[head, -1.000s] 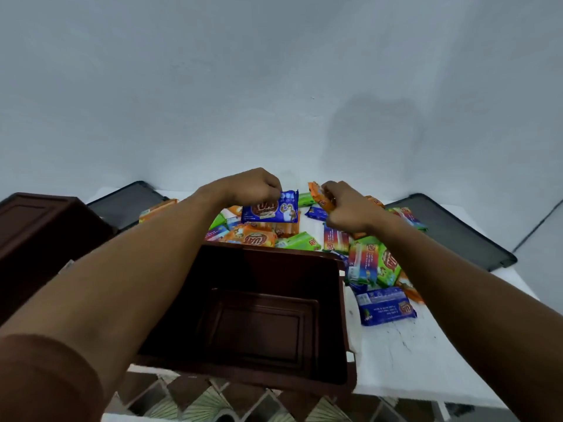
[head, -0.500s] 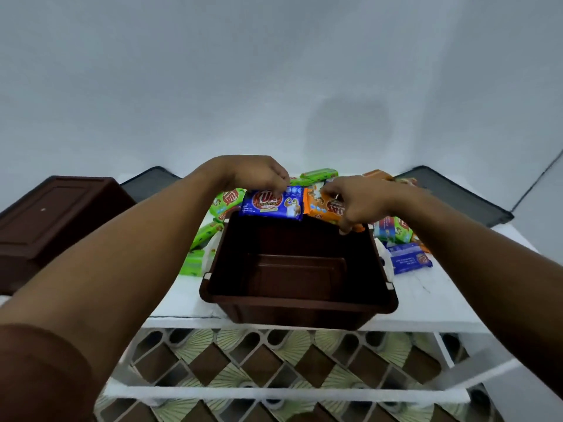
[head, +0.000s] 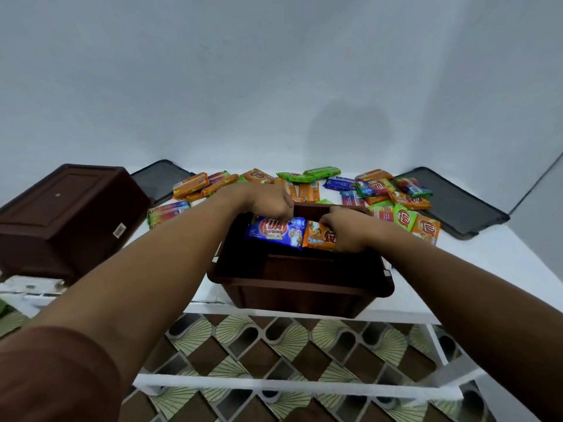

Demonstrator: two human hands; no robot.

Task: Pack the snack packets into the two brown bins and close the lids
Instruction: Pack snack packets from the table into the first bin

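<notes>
Left hand (head: pixel 268 202) grips the blue packet (head: pixel 275 231), right hand (head: pixel 347 228) the orange packet (head: pixel 320 236), both inside the open bin (head: pixel 301 284).

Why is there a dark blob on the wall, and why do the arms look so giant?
Head view: the blob is a soft shadow on the pale grey wall, probably the person's own; head view again: the wide-angle lens stretches the near forearms, while the left hand and right hand farther off look small.
</notes>
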